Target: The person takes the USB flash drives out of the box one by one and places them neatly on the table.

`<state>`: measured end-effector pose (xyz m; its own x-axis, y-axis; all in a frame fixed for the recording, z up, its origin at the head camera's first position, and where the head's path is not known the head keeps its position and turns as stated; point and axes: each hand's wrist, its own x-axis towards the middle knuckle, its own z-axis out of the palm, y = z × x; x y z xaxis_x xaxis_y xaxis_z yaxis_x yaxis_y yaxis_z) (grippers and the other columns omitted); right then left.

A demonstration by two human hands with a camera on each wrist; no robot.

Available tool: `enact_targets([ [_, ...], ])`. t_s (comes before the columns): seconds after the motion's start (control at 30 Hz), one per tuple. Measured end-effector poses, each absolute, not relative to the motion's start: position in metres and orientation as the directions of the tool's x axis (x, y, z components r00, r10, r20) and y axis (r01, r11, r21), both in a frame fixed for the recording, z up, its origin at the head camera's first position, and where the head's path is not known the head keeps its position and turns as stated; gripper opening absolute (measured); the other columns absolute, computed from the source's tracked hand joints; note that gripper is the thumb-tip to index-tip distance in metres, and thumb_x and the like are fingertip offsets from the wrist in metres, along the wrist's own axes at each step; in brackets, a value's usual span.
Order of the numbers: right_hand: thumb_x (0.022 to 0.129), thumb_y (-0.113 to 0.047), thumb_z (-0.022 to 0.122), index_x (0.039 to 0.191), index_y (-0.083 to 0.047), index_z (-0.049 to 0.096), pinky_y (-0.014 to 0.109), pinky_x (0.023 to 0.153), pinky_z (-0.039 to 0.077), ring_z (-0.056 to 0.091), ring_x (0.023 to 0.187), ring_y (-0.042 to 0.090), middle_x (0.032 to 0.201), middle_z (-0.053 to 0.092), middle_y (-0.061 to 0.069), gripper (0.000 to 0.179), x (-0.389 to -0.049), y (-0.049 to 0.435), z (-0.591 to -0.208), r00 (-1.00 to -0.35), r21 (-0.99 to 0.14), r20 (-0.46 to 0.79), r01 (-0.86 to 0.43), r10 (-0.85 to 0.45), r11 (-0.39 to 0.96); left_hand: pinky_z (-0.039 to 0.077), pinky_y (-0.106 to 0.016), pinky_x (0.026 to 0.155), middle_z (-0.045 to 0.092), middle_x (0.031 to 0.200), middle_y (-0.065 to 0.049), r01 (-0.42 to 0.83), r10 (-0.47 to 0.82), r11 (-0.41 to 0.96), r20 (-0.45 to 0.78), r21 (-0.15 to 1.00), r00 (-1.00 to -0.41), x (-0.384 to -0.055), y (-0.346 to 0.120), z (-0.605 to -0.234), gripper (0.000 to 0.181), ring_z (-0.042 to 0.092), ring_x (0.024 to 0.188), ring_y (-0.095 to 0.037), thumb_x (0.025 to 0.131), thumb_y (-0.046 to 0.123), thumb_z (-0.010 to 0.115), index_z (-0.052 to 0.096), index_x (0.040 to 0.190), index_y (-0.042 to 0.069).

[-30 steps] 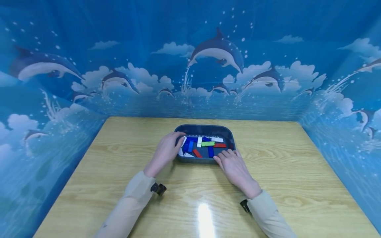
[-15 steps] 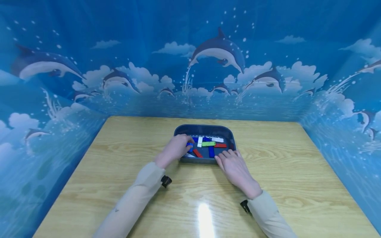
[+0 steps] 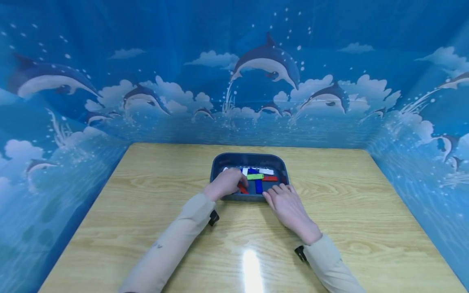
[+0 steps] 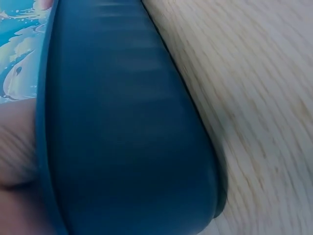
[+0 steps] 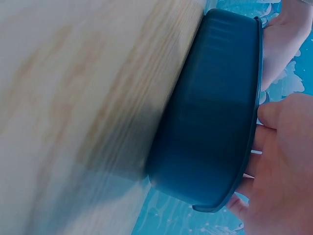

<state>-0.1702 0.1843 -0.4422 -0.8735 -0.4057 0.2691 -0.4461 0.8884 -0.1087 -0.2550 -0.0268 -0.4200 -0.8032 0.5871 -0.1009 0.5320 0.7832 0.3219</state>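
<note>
Head view alone shows the green block (image 3: 255, 177) in the tray (image 3: 243, 197)

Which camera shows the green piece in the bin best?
The head view: it looks into the bin, where the green piece lies in sight. Neither wrist view shows it; the bin's outer wall blocks it.

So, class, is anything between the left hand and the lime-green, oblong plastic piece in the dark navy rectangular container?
Nothing visible is. In the head view, the left hand reaches into the container, close to the lime-green piece. A white oblong plastic piece lies beside it, apparently not blocking.
</note>
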Motion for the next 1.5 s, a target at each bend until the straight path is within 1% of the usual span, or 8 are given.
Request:
enact_targets([
  [0.27,0.108,-0.029,0.049,0.094,-0.01,0.071,0.049,0.09,0.046,0.057,0.09,0.026,0.094,0.069,0.005,0.032,-0.171,0.183,-0.442,-0.875,-0.115,0.269,-0.444,-0.403,0.888,0.057,-0.034,0.081,0.072,0.09,0.003,0.505,0.553,0.809,-0.096,0.301,-0.828,-0.259,-0.027,-0.425,0.007,0.067,0.088,-0.016,0.087,0.011,0.081,0.076,0.089,0.016],
  [0.4,0.108,-0.03,0.049,0.095,-0.01,0.071,0.05,0.092,0.046,0.058,0.091,0.026,0.096,0.07,0.005,0.033,-0.171,0.183,-0.442,-0.876,-0.114,0.267,-0.442,-0.401,0.89,0.054,-0.031,0.071,0.068,0.084,0.004,0.487,0.527,0.831,-0.1,0.269,-0.844,-0.259,-0.025,-0.426,0.008,0.062,0.079,-0.013,0.089,0.014,0.079,0.072,0.088,0.017],
  [0.57,0.108,-0.031,0.048,0.097,-0.009,0.072,0.051,0.094,0.046,0.059,0.093,0.027,0.098,0.07,0.006,0.034,-0.172,0.183,-0.442,-0.875,-0.111,0.267,-0.443,-0.403,0.889,0.052,-0.027,0.068,0.068,0.084,0.004,0.462,0.502,0.84,-0.087,0.285,-0.86,-0.26,-0.026,-0.427,0.012,0.06,0.076,-0.011,0.086,0.017,0.082,0.071,0.086,0.015],
  [0.77,0.108,-0.03,0.049,0.098,-0.009,0.072,0.05,0.093,0.046,0.058,0.091,0.026,0.097,0.07,0.006,0.033,-0.171,0.183,-0.443,-0.878,-0.112,0.261,-0.44,-0.401,0.891,0.055,-0.026,0.069,0.071,0.085,0.002,0.381,0.448,0.809,-0.05,0.447,-0.893,-0.261,-0.032,-0.432,0.013,0.064,0.077,-0.011,0.082,0.019,0.085,0.075,0.089,0.014],
  [1.07,0.108,-0.031,0.048,0.099,-0.008,0.073,0.05,0.095,0.045,0.058,0.093,0.027,0.099,0.071,0.006,0.034,-0.17,0.183,-0.444,-0.886,-0.106,0.249,-0.428,-0.392,0.898,0.059,-0.031,0.077,0.075,0.093,-0.006,0.284,0.329,0.741,0.04,0.608,-0.943,-0.254,-0.048,-0.425,0.011,0.071,0.085,-0.018,0.089,0.009,0.078,0.076,0.1,0.007],
  [1.23,0.107,-0.03,0.049,0.097,-0.008,0.072,0.05,0.093,0.045,0.057,0.09,0.026,0.097,0.07,0.006,0.034,-0.17,0.183,-0.444,-0.88,-0.106,0.264,-0.434,-0.396,0.894,0.06,-0.03,0.076,0.073,0.098,-0.004,0.16,0.234,0.645,0.006,0.747,-0.972,-0.24,-0.065,-0.414,0.016,0.07,0.087,-0.017,0.091,0.013,0.076,0.073,0.106,0.009],
  [1.33,0.107,-0.03,0.05,0.095,-0.008,0.072,0.049,0.092,0.045,0.056,0.088,0.025,0.094,0.07,0.005,0.033,-0.17,0.183,-0.444,-0.875,-0.104,0.273,-0.439,-0.399,0.893,0.06,-0.032,0.077,0.072,0.1,-0.005,0.117,0.189,0.599,0.002,0.792,-0.982,-0.231,-0.077,-0.409,0.018,0.07,0.088,-0.018,0.092,0.014,0.076,0.072,0.109,0.01],
  [1.5,0.107,-0.029,0.051,0.094,-0.009,0.071,0.05,0.092,0.045,0.054,0.087,0.025,0.092,0.068,0.004,0.031,-0.169,0.182,-0.443,-0.873,-0.103,0.279,-0.442,-0.401,0.891,0.06,-0.034,0.078,0.072,0.098,-0.008,0.12,0.145,0.55,0.047,0.827,-0.988,-0.217,-0.099,-0.408,0.019,0.07,0.088,-0.021,0.091,0.014,0.076,0.072,0.108,0.006],
])
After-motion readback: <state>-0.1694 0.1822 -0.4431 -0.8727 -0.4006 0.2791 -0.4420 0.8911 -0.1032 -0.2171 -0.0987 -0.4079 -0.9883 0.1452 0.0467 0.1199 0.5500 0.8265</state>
